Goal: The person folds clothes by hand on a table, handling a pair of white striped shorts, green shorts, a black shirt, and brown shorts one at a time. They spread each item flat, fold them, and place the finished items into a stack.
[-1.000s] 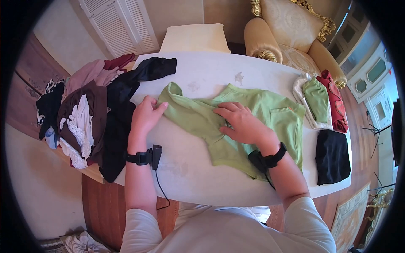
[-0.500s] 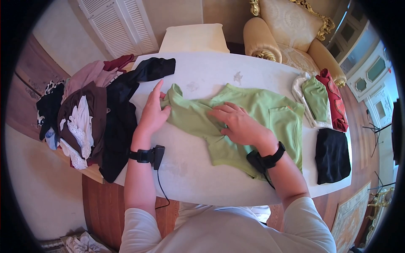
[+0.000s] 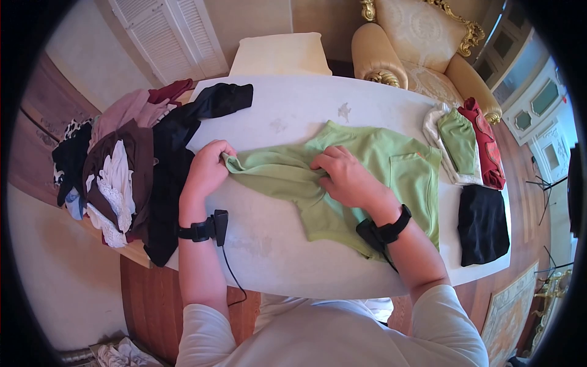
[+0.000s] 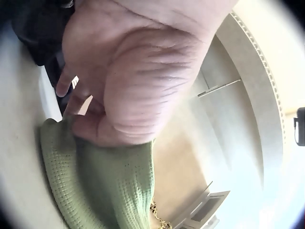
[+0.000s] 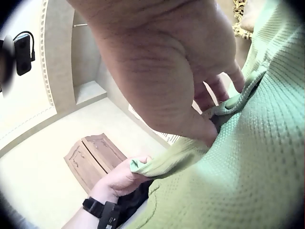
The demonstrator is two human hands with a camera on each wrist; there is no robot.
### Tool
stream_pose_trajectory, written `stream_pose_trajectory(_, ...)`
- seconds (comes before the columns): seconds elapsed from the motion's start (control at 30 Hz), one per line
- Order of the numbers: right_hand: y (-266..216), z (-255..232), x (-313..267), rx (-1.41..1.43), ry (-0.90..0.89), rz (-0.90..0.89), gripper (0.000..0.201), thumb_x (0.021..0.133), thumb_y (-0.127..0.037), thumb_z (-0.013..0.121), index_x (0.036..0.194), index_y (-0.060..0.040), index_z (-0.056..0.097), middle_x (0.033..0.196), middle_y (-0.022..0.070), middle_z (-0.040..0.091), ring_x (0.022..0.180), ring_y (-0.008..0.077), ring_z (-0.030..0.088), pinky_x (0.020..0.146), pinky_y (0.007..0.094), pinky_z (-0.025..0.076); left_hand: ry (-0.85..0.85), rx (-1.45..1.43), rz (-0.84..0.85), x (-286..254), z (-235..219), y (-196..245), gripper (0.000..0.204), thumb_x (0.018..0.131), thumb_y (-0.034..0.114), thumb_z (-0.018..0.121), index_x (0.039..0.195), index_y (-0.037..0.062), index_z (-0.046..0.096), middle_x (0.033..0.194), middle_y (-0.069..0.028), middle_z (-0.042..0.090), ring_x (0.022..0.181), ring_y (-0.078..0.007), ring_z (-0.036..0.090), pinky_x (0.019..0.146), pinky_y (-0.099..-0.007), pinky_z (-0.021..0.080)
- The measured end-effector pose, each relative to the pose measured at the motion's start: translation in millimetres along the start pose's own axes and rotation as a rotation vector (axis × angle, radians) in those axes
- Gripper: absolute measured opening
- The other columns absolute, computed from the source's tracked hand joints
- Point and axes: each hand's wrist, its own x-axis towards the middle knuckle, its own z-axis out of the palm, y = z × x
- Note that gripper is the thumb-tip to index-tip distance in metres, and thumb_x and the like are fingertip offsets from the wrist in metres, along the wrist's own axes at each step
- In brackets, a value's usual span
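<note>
A light green knit shirt lies spread on the white table, a pocket on its right part. One sleeve stretches out to the left. My left hand pinches the end of that sleeve between thumb and fingers; in the left wrist view the ribbed cloth hangs from the thumb and fingertips. Where the sleeve meets the body of the shirt, my right hand grips a fold with curled fingers. The right wrist view shows its thumb pressed into the cloth, the fingertips partly hidden behind the fold.
A heap of clothes, with a black garment and a brown one, covers the table's left end. At the right lie a folded black garment, a red one and a small green one. An armchair stands behind.
My left hand, its fingers spread half a second ago, now pinches the sleeve end, which sits lower and farther left. The right fingers have curled in on the cloth.
</note>
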Motion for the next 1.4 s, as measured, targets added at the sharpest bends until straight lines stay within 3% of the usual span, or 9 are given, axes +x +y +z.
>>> stream_pose_trajectory(0.13,-7.5,-3.9,0.6,0.005,-0.003,0.018,0.042,0.084,-0.005,0.073,0.125,-0.0030,0.063,0.118,0.0180,0.062,0.119,0.0395,0.058,0.104,0.0468,0.050,-0.049,-0.154,0.094,-0.9,2.9,3.1,0.018,0.083,-0.012,0.059,0.090,0.0022,0.067,0.092,-0.0088,0.070,0.093,-0.0241,0.070,0.081,-0.0358,0.052)
stream_pose_trajectory(0.23,-7.4,-4.1,0.0,0.008,-0.007,0.018,0.047,0.087,-0.010,0.074,0.132,-0.0025,0.062,0.127,0.0188,0.060,0.124,0.0395,0.056,0.108,0.0465,0.048,0.070,-0.127,0.248,3.2,2.3,-8.8,0.013,0.084,-0.008,0.060,0.090,0.0006,0.067,0.089,-0.0132,0.070,0.089,-0.0272,0.072,0.079,-0.0370,0.052)
stream_pose_trajectory(0.33,-4.0,-0.1,-3.6,-0.054,-0.026,0.023,0.055,0.092,-0.018,0.073,0.142,-0.0031,0.057,0.143,0.0199,0.054,0.136,0.0413,0.049,0.114,0.0467,0.045,0.235,0.016,0.118,2.1,-2.2,-11.9,0.013,0.085,-0.006,0.057,0.094,-0.0018,0.067,0.089,-0.0190,0.070,0.087,-0.0345,0.072,0.078,-0.0392,0.053)
stream_pose_trajectory(0.57,-7.6,-2.8,-6.3,-0.254,-0.224,0.147,0.079,0.098,-0.044,0.067,0.164,-0.0121,0.037,0.170,0.0188,0.032,0.159,0.0476,0.021,0.129,0.0542,0.023,0.103,0.141,-0.063,0.1,1.2,3.1,0.019,0.085,0.004,0.060,0.101,-0.0019,0.067,0.091,-0.0213,0.070,0.088,-0.0410,0.069,0.080,-0.0420,0.054)
stream_pose_trajectory(0.67,-3.8,-3.4,-9.2,-0.201,-0.225,0.151,0.085,0.093,-0.047,0.072,0.164,-0.0157,0.038,0.173,0.0175,0.029,0.159,0.0481,0.022,0.129,0.0587,0.020,0.082,0.070,-0.062,-1.4,2.5,3.4,0.021,0.088,0.012,0.066,0.104,-0.0009,0.068,0.090,-0.0197,0.071,0.086,-0.0397,0.069,0.080,-0.0422,0.054)
stream_pose_trajectory(0.83,-5.7,-17.3,-6.7,-0.160,-0.281,0.197,0.090,0.090,-0.044,0.077,0.165,-0.0163,0.036,0.172,0.0176,0.030,0.159,0.0477,0.021,0.128,0.0586,0.022,0.089,0.015,-0.197,2.9,1.0,-0.7,0.030,0.093,0.028,0.073,0.104,0.0009,0.069,0.090,-0.0182,0.074,0.084,-0.0380,0.071,0.080,-0.0431,0.055)
stream_pose_trajectory(1.03,-15.3,-20.5,-4.6,-0.134,-0.289,0.038,0.082,0.092,-0.028,0.076,0.164,-0.0210,0.038,0.172,0.0192,0.029,0.158,0.0487,0.023,0.129,0.0551,0.025,0.069,0.187,-0.217,3.4,3.4,12.3,0.038,0.091,0.035,0.078,0.103,0.0002,0.068,0.091,-0.0181,0.075,0.086,-0.0366,0.072,0.080,-0.0446,0.055)
stream_pose_trajectory(1.23,-9.4,-11.2,-10.0,-0.132,-0.347,0.031,0.073,0.094,-0.027,0.072,0.162,-0.0235,0.045,0.172,0.0191,0.028,0.158,0.0489,0.023,0.129,0.0561,0.023,0.239,0.391,-0.119,0.0,12.8,-7.6,0.049,0.087,0.045,0.081,0.103,0.0003,0.068,0.102,-0.0225,0.075,0.097,-0.0372,0.072,0.085,-0.0470,0.056)
stream_pose_trajectory(1.4,-7.9,-14.0,-9.7,-0.109,-0.355,0.022,0.073,0.093,-0.027,0.073,0.161,-0.0237,0.046,0.172,0.0191,0.029,0.158,0.0493,0.023,0.129,0.0562,0.022,0.107,0.401,-0.279,2.3,12.9,-3.8,0.055,0.086,0.049,0.081,0.101,-0.0019,0.067,0.102,-0.0246,0.074,0.098,-0.0384,0.072,0.087,-0.0470,0.056)
